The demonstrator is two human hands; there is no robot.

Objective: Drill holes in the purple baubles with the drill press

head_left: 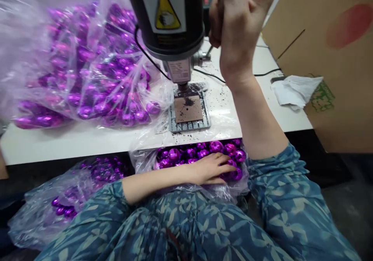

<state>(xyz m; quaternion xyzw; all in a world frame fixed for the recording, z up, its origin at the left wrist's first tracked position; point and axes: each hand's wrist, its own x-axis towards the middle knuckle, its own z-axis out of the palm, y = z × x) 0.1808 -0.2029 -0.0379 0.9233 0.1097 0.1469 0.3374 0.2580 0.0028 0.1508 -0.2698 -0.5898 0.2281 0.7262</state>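
My left hand (207,169) lies on shiny purple faceted balls (174,154) in a clear plastic bag on my lap, its fingers spread. No ball is visibly gripped in it. Raised at the top, my right hand (240,26) is closed round the lever on the right side of a black bench drill press (175,45); the fist hides most of that lever. Under the press head, a brown square board (189,115) with a small dark hole lies on the grey metal base (190,127). Dark shavings are scattered over the board and around it.
A large clear bag of purple balls (116,78) covers the left of the white table (87,142). Another bag (72,191) hangs low at left. To the right are a crumpled white cloth (294,90), a black cable (266,73) and a cardboard box (326,63).
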